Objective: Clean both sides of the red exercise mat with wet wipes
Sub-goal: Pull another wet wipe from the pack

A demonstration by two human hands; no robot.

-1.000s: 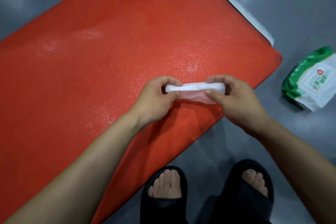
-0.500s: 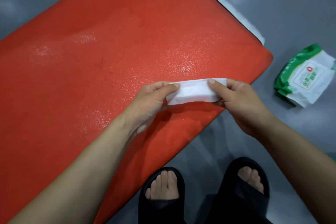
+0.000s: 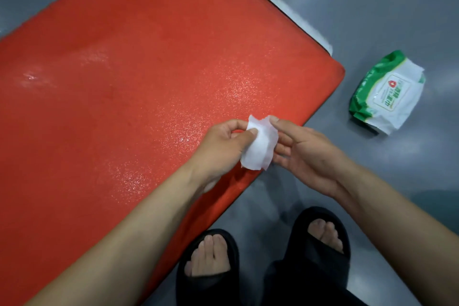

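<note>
The red exercise mat (image 3: 139,87) lies flat on the grey floor and fills the left and middle of the head view; its surface glistens with damp speckles. Above its near right edge my left hand (image 3: 221,146) pinches a folded white wet wipe (image 3: 259,149) between thumb and fingers. My right hand (image 3: 305,154) is beside it, palm up with fingers straight, its index fingertip touching the wipe's top right edge. The wipe hangs above the mat, not touching it.
A green and white pack of wet wipes (image 3: 387,92) lies on the floor right of the mat. A white strip (image 3: 278,5) runs along the mat's far right edge. My feet in black slides (image 3: 320,236) stand by the near edge.
The wipe was held stretched lengthwise between both hands; now it is folded smaller and hangs from my left hand, and my right hand has opened beside it.
</note>
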